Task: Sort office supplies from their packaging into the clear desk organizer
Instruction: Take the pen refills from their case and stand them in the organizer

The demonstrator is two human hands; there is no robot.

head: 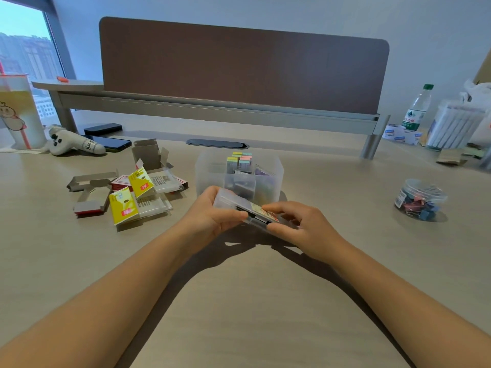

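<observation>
Pale wood-grain table fills the view, backed by a brown divider panel on a grey rail, with a window showing city buildings at the far left. Near the middle of the table stands the clear desk organizer, its compartments already holding pastel sticky-note pads at the back and some darker items, too blurred to name, in the front pocket. Just in front of the organizer, both hands hold a small clear plastic case with a printed label and dark contents. The left hand curls its grip around the case's left end, thumb on top; the right hand pinches the right end between thumb and fingertips. The case is tilted, with its left end higher, lifted off the table. To the left lies a heap of opened packaging: yellow-headed plastic packets, flattened grey cardboard boxes and a red-edged box. Further left sit two dark phones, a white plush toy and a tall drink cup. On the right, well apart from the hands, a round clear tub of coloured binder clips stands alone; behind it are a water bottle and a clear pack of white sticks.
</observation>
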